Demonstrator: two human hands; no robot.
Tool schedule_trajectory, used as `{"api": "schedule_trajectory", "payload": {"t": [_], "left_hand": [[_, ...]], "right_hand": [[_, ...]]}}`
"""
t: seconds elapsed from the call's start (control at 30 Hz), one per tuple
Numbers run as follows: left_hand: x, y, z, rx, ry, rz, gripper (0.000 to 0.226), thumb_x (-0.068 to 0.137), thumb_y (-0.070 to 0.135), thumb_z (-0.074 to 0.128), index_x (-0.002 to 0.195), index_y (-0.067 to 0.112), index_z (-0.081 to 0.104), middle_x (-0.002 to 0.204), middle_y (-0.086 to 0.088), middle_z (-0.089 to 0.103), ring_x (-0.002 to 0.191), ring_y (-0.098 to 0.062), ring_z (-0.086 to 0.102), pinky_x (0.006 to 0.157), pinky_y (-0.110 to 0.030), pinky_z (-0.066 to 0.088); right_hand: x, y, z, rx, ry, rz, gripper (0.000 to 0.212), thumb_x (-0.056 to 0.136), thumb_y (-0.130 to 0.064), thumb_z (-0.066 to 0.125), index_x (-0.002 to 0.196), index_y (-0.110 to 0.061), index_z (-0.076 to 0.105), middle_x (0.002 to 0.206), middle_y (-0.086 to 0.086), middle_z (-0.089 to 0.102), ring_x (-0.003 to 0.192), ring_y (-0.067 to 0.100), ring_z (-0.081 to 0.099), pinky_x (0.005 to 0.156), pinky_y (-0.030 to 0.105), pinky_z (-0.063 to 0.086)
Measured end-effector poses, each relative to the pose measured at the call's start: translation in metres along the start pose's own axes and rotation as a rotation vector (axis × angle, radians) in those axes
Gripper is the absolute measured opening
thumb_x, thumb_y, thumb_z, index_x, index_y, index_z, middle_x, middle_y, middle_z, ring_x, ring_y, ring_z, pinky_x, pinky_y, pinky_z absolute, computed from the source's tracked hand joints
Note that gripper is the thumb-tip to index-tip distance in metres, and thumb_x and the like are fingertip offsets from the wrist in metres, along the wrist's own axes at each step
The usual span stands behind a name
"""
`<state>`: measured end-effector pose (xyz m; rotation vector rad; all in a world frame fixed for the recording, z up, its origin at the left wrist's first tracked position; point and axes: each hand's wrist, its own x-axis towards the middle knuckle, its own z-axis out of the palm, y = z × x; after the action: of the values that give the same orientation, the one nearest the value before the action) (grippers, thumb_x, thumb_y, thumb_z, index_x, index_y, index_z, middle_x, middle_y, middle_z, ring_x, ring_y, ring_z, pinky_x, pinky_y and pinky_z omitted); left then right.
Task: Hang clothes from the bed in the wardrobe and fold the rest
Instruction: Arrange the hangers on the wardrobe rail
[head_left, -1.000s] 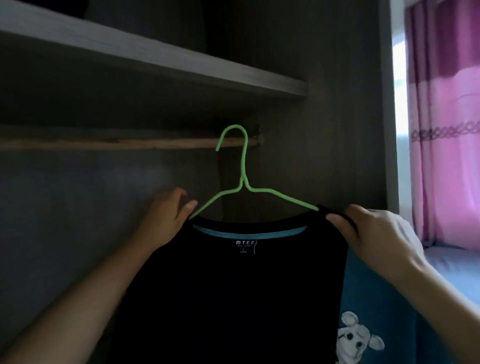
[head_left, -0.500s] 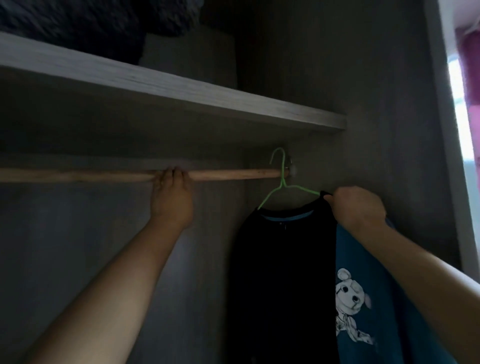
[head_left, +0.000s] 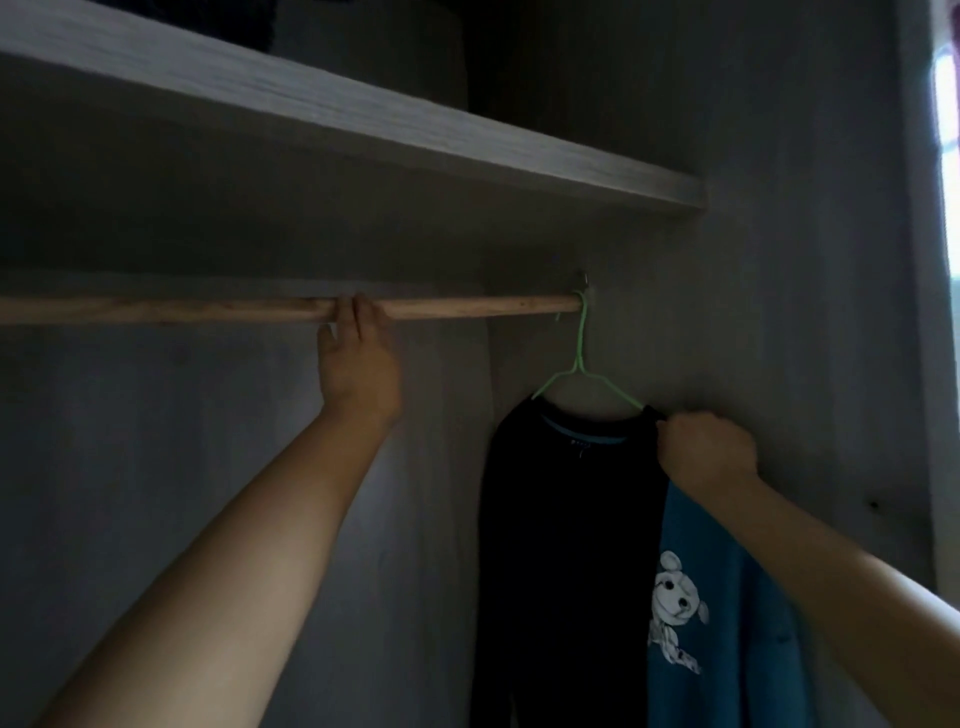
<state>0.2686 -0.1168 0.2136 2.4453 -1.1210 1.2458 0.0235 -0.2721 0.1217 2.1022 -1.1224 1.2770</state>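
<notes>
The wardrobe interior is being viewed from below, dim light. A shelf is running across the top, with something dark stored on it at the left end, too unclear to name. Under it the wooden rail is spanning the wardrobe to its right wall.

The black and blue shirt, bear print on the blue side, is being hung at the far right end of the rail, close against the right wall, probably to leave the rest of the rail free for further garments. It is being carried by the green hanger, hook over the rail right at the bracket.

The left hand is being held up at the rail's middle, fingers curled over the wood, likely to steady the rail or the reach. The right hand is being kept clenched on the shirt's right shoulder, just where the hanger arm ends, apparently to seat the garment straight.

Hanging of this shirt is judged nearly done; release of both hands is judged not yet made.
</notes>
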Motion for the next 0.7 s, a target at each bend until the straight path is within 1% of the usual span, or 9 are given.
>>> {"api": "schedule_trajectory", "payload": {"t": [0.07, 0.13, 0.23, 0.3, 0.37, 0.4, 0.53, 0.63, 0.7], "left_hand": [[-0.007, 0.006, -0.003, -0.031, -0.007, 0.023, 0.065, 0.094, 0.021, 0.042, 0.145, -0.001, 0.008, 0.154, -0.019, 0.003, 0.143, -0.031, 0.002, 0.112, -0.044, 0.017], [-0.019, 0.017, -0.002, -0.084, -0.008, 0.097, 0.062, 0.092, 0.027, 0.046, 0.143, 0.002, 0.02, 0.151, -0.018, 0.015, 0.141, -0.03, 0.012, 0.108, -0.042, 0.024], [-0.05, 0.045, -0.003, -0.161, -0.065, 0.258, 0.048, 0.09, 0.032, 0.046, 0.132, 0.01, 0.037, 0.138, -0.013, 0.034, 0.129, -0.026, 0.031, 0.097, -0.035, 0.035], [-0.065, 0.063, -0.006, -0.194, -0.095, 0.359, 0.041, 0.092, 0.031, 0.045, 0.126, 0.009, 0.041, 0.131, -0.012, 0.04, 0.124, -0.026, 0.037, 0.092, -0.034, 0.038], [-0.077, 0.086, -0.012, -0.267, -0.126, 0.439, 0.039, 0.093, 0.031, 0.045, 0.125, 0.008, 0.042, 0.129, -0.012, 0.042, 0.121, -0.027, 0.04, 0.09, -0.034, 0.039], [-0.081, 0.094, -0.015, -0.306, -0.133, 0.461, 0.039, 0.093, 0.031, 0.045, 0.124, 0.007, 0.043, 0.128, -0.013, 0.043, 0.12, -0.028, 0.041, 0.09, -0.035, 0.04], [-0.105, 0.127, -0.03, -0.471, -0.159, 0.508, 0.035, 0.093, 0.031, 0.045, 0.117, 0.005, 0.05, 0.12, -0.015, 0.051, 0.111, -0.03, 0.049, 0.083, -0.035, 0.043], [-0.139, 0.156, -0.051, -0.582, -0.154, 0.55, 0.035, 0.094, 0.032, 0.044, 0.118, 0.007, 0.052, 0.117, -0.012, 0.055, 0.109, -0.029, 0.052, 0.077, -0.032, 0.042], [-0.169, 0.184, -0.068, -0.667, -0.134, 0.602, 0.034, 0.093, 0.03, 0.046, 0.115, 0.006, 0.054, 0.114, -0.012, 0.057, 0.106, -0.03, 0.054, 0.077, -0.034, 0.043]], "right_hand": [[-0.004, -0.003, -0.002, -0.041, -0.061, 0.042, 0.046, 0.029, 0.008, 0.089, 0.034, -0.003, 0.045, 0.032, 0.012, 0.045, 0.021, 0.021, 0.039, 0.034, 0.01, 0.026], [-0.008, -0.004, -0.011, -0.116, -0.169, 0.077, 0.032, 0.041, 0.002, 0.087, 0.051, 0.004, 0.056, 0.051, 0.021, 0.056, 0.043, 0.034, 0.056, 0.038, 0.028, 0.04], [-0.017, -0.001, -0.025, -0.218, -0.097, -0.042, 0.039, 0.026, -0.001, 0.088, 0.05, 0.002, 0.057, 0.052, 0.019, 0.054, 0.044, 0.034, 0.055, 0.037, 0.031, 0.043], [-0.023, -0.007, -0.048, -0.305, -0.107, -0.08, 0.032, 0.05, -0.012, 0.084, 0.072, 0.001, 0.064, 0.075, 0.018, 0.061, 0.068, 0.035, 0.06, 0.055, 0.037, 0.048], [-0.035, 0.0, -0.073, -0.335, -0.224, 0.031, 0.029, 0.083, -0.021, 0.057, 0.108, -0.006, 0.059, 0.114, 0.014, 0.054, 0.107, 0.031, 0.049, 0.085, 0.036, 0.04], [-0.04, 0.005, -0.082, -0.313, -0.276, 0.086, 0.031, 0.086, -0.021, 0.051, 0.113, -0.008, 0.056, 0.12, 0.011, 0.05, 0.114, 0.029, 0.044, 0.089, 0.034, 0.036], [-0.075, 0.034, -0.112, -0.224, -0.085, -0.18, 0.015, 0.066, -0.013, 0.052, 0.068, -0.006, 0.065, 0.078, 0.014, 0.062, 0.08, 0.031, 0.061, 0.064, 0.029, 0.049], [-0.118, 0.074, -0.142, -0.252, -0.061, -0.279, 0.033, 0.07, -0.015, 0.038, 0.073, -0.006, 0.07, 0.088, 0.013, 0.068, 0.095, 0.027, 0.059, 0.082, 0.033, 0.047], [-0.154, 0.104, -0.175, -0.318, -0.116, -0.243, 0.035, 0.071, -0.015, 0.038, 0.076, -0.005, 0.071, 0.091, 0.014, 0.068, 0.093, 0.03, 0.065, 0.078, 0.038, 0.054]]}}
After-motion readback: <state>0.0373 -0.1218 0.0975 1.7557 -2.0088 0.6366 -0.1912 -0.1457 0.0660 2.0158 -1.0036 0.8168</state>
